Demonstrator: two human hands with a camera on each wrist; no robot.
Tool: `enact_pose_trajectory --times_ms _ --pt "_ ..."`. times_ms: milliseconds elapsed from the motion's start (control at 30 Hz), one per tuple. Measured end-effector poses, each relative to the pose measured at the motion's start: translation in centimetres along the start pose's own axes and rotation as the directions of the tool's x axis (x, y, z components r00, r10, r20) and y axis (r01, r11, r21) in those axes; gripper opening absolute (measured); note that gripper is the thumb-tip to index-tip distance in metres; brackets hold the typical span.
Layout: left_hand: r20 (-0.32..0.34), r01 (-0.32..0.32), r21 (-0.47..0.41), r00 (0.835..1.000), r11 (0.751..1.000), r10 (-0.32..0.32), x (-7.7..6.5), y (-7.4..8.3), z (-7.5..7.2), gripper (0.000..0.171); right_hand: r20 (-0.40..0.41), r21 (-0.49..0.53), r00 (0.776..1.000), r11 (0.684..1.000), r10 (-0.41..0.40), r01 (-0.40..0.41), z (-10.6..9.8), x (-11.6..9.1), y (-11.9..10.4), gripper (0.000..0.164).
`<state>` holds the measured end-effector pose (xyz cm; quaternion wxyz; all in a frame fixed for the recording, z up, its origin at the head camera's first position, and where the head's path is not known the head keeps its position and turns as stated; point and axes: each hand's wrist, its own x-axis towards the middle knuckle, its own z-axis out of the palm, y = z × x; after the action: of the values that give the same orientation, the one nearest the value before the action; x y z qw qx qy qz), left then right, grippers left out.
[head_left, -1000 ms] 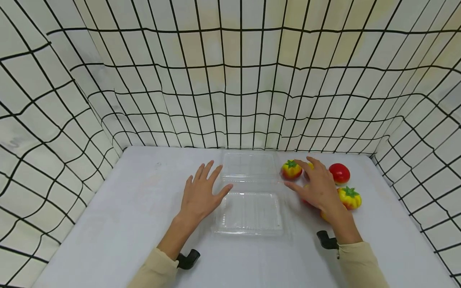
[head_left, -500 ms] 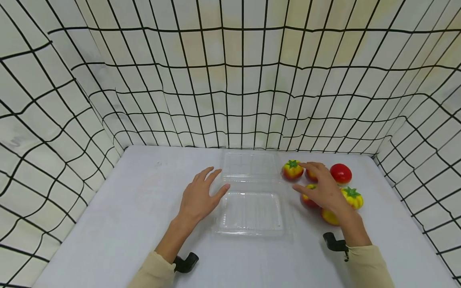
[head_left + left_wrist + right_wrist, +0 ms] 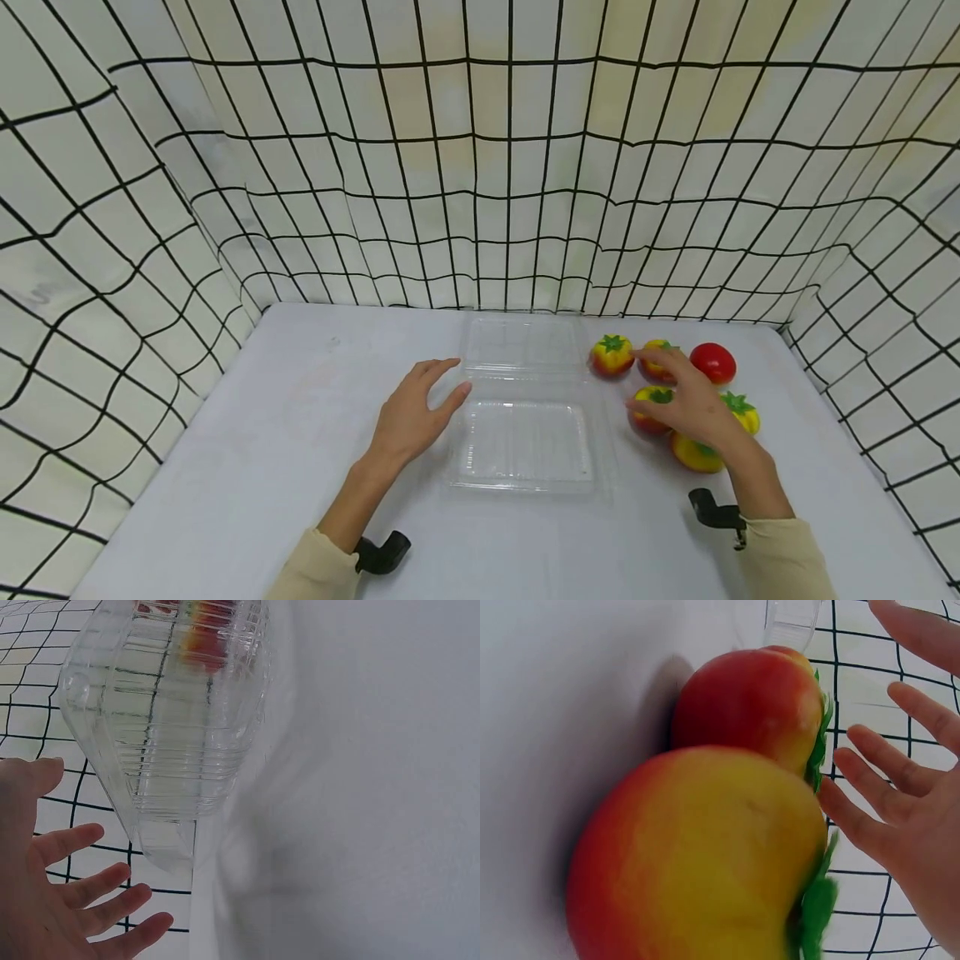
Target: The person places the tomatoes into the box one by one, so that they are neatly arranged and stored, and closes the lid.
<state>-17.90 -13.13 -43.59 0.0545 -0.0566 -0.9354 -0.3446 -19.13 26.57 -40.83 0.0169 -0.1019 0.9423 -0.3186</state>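
Observation:
A clear plastic clamshell box (image 3: 525,483) lies unfolded on the white table, its lid (image 3: 525,342) laid back toward the mesh. My left hand (image 3: 411,414) hovers at the box's left side, fingers spread and holding nothing; in the left wrist view the box wall (image 3: 180,750) stands beyond the fingers. Over a cluster of red-and-yellow fruits with green leafy tops, my right hand (image 3: 701,406) is held with fingers apart. Nearest its thumb is one fruit (image 3: 647,417); another (image 3: 697,457) lies under the palm. In the right wrist view, a large fruit (image 3: 697,862) fills the foreground beside the fingers.
Further fruits sit behind the right hand: a red-and-yellow one (image 3: 612,358) by the lid, another (image 3: 652,367) beside it, and a plain red one (image 3: 713,363). Black wire mesh (image 3: 510,196) walls the table (image 3: 225,483) at the back and both sides.
The right hand has drifted right and toward the person, uncovering more fruits. My left hand has dropped slightly, its fingers drawing closer together. Box and fruits stay put.

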Motion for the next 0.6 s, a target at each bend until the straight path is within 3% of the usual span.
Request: enact_pose_trajectory --times_ms 600 --pt "0.020 0.015 -0.139 1.000 0.990 -0.012 -0.5 -1.0 0.1 0.049 0.104 -0.010 0.994 1.000 0.022 -0.021 -0.7 -0.1 1.2 0.071"
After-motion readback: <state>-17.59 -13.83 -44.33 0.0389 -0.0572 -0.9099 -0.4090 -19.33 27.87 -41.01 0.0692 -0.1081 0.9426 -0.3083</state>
